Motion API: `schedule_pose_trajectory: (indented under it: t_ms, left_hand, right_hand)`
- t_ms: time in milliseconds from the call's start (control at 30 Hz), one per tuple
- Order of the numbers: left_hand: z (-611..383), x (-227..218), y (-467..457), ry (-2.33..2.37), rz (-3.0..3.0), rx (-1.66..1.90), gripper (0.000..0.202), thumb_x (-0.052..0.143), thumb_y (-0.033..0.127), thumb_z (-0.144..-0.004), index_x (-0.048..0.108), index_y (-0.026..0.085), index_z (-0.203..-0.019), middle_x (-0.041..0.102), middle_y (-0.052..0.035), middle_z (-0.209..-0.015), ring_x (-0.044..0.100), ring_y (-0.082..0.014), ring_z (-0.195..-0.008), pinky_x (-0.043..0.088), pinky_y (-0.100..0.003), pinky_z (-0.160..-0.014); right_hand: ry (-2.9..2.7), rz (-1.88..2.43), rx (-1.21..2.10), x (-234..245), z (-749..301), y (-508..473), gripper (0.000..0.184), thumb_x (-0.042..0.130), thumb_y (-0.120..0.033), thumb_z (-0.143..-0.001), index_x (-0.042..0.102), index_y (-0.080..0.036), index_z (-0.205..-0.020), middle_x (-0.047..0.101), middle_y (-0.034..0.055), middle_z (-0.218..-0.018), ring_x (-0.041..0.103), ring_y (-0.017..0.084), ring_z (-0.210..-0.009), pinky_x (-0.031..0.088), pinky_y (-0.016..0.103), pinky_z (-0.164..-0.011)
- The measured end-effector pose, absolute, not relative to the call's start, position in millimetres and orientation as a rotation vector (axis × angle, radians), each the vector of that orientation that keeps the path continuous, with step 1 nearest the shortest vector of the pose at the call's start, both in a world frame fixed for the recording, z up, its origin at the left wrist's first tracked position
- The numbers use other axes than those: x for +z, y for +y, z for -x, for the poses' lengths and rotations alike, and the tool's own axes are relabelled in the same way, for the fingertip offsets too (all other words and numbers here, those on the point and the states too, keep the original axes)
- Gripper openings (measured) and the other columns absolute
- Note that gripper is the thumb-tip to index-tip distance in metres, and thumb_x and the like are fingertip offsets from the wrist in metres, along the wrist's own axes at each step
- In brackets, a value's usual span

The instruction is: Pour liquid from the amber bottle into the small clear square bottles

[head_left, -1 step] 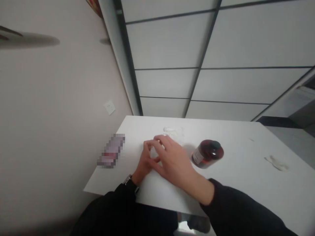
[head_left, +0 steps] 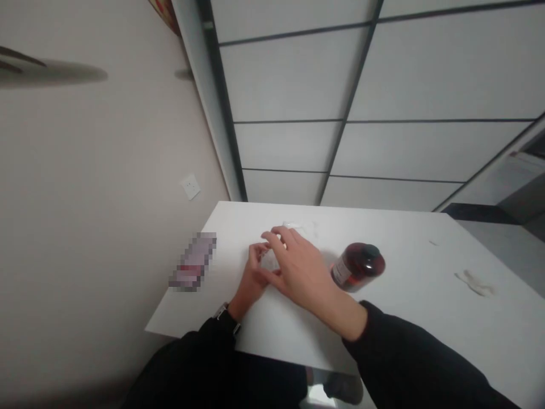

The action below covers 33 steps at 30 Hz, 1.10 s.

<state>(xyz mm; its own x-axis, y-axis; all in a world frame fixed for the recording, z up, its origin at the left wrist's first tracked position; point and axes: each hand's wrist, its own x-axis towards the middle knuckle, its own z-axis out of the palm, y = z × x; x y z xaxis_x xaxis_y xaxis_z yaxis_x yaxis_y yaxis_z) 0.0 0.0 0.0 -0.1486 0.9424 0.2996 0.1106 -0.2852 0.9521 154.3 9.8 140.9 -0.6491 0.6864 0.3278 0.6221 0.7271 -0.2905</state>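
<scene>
The left hand [head_left: 252, 278] and the right hand [head_left: 302, 272] meet just above the near edge of the white tabletop [head_left: 409, 324], roughly midway along it. Between them sits a small pale, translucent piece [head_left: 270, 260]. It is hard to make out against the white surface and may be clear plastic, though the view is too poor to be sure.

The left hand stands on its side with its fingers [head_left: 255, 251] curled toward the piece. The right hand arches over from the other side, its fingers [head_left: 276, 237] spread and reaching past the piece toward the far edge. Both hands are cupped around it, but I cannot tell whether either grip is closed on it or only touching it.

Just beyond the right fingertips, a whitish translucent patch [head_left: 293, 226] lies on the tabletop. Beside the right hand stands a dark red bottle [head_left: 357, 267] with a dark cap and a white label, close to the hand but apart from it. The tilted view hides whether it is upright or lying down.

Nearer the wall-side edge is a pixelated, unreadable object [head_left: 192, 261]. Toward the opposite edge lies a pale smear [head_left: 474, 283]. A wristwatch [head_left: 221, 311] circles the left wrist, and black sleeves [head_left: 404, 346] cover both forearms. A white wall socket [head_left: 191, 187] is set in the wall above the tabletop's corner.
</scene>
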Motion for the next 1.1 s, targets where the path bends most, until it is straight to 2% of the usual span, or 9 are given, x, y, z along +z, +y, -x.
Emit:
schedule_pose_trajectory:
  t_ms: [67, 200, 300, 500, 633, 733, 833, 933, 1100]
  left_hand:
    - [0, -1, 2, 1.228, -1.400, 1.521, 0.062, 0.086, 0.035, -0.072, 0.047, 0.024, -0.119, 0.059, -0.0098, -0.128, 0.058, -0.0303, -0.128, 0.044, -0.047, -0.113]
    - [0, 1, 3, 1.248, -1.367, 1.518, 0.070, 0.090, 0.032, -0.066, 0.046, 0.024, -0.119, 0.056, -0.0056, -0.118, 0.058, -0.0279, -0.117, 0.045, -0.045, -0.107]
    - [1, 1, 1, 1.233, -1.383, 1.520, 0.075, 0.094, 0.035, -0.064, 0.044, 0.024, -0.118, 0.054, -0.0048, -0.118, 0.057, -0.0275, -0.118, 0.044, -0.045, -0.108]
    - [2, 2, -1, 1.201, -1.366, 1.499, 0.080, 0.095, 0.052, -0.067, 0.042, 0.025, -0.121, 0.056, -0.0076, -0.121, 0.059, -0.0302, -0.122, 0.045, -0.048, -0.110]
    - [3, 3, -2, 1.195, -1.404, 1.482, 0.076, 0.093, 0.055, -0.071, 0.044, 0.024, -0.120, 0.057, -0.0077, -0.120, 0.058, -0.0289, -0.122, 0.040, -0.050, -0.115]
    - [4, 3, -2, 1.207, -1.407, 1.483, 0.074, 0.094, 0.054, -0.071, 0.046, 0.024, -0.120, 0.058, -0.0082, -0.120, 0.057, -0.0293, -0.123, 0.037, -0.052, -0.118]
    - [5, 4, -1, 1.214, -1.410, 1.467, 0.075, 0.094, 0.053, -0.071, 0.048, 0.023, -0.121, 0.058, -0.0090, -0.121, 0.057, -0.0293, -0.122, 0.038, -0.052, -0.117]
    - [6, 4, 0, 1.239, -1.406, 1.443, 0.078, 0.095, 0.053, -0.069, 0.048, 0.023, -0.125, 0.057, -0.0095, -0.124, 0.057, -0.0301, -0.124, 0.038, -0.052, -0.118]
    - [8, 3, 1, 1.270, -1.420, 1.410, 0.078, 0.094, 0.051, -0.070, 0.050, 0.023, -0.128, 0.059, -0.0103, -0.124, 0.060, -0.0312, -0.121, 0.043, -0.050, -0.113]
  right_hand:
    - [-2.653, 1.159, 0.255, 149, -152, 27, 0.055, 0.074, -0.044, -0.095, 0.059, -0.020, -0.142, 0.069, 0.0187, -0.131, 0.069, 0.035, -0.113, 0.057, 0.045, -0.089]
    - [-2.871, 1.197, 0.355, 148, -142, 40, 0.026, 0.070, -0.025, -0.097, 0.072, -0.020, -0.122, 0.077, 0.0128, -0.115, 0.075, 0.030, -0.104, 0.054, 0.036, -0.084]
    - [-2.884, 1.191, 0.326, 155, -137, 41, 0.019, 0.068, -0.017, -0.095, 0.076, -0.019, -0.112, 0.079, 0.0124, -0.111, 0.075, 0.028, -0.104, 0.051, 0.032, -0.082]
    - [-2.631, 1.125, 0.481, 199, -172, 75, 0.021, 0.079, -0.029, -0.086, 0.077, -0.021, -0.105, 0.076, 0.0041, -0.084, 0.069, 0.020, -0.076, 0.046, 0.031, -0.073]
    - [-2.471, 1.146, 0.667, 203, -228, 137, 0.027, 0.082, -0.043, -0.080, 0.076, -0.022, -0.095, 0.074, 0.0026, -0.083, 0.063, 0.017, -0.070, 0.045, 0.029, -0.067]
    - [-2.303, 1.169, 0.949, 175, -266, 182, 0.042, 0.086, -0.056, -0.069, 0.073, -0.021, -0.089, 0.076, 0.0054, -0.094, 0.061, 0.015, -0.067, 0.044, 0.029, -0.063]
    - [-2.101, 1.169, 1.144, 128, -286, 204, 0.053, 0.091, -0.063, -0.056, 0.072, -0.019, -0.080, 0.076, 0.0081, -0.093, 0.065, 0.019, -0.076, 0.050, 0.033, -0.073]
    - [-2.041, 1.187, 1.212, 78, -285, 207, 0.060, 0.089, -0.069, -0.055, 0.071, -0.018, -0.081, 0.075, 0.0073, -0.084, 0.065, 0.019, -0.074, 0.052, 0.036, -0.076]
    - [-1.949, 1.172, 1.248, 30, -277, 202, 0.062, 0.088, -0.070, -0.057, 0.071, -0.017, -0.083, 0.077, 0.0101, -0.093, 0.068, 0.021, -0.083, 0.056, 0.040, -0.083]
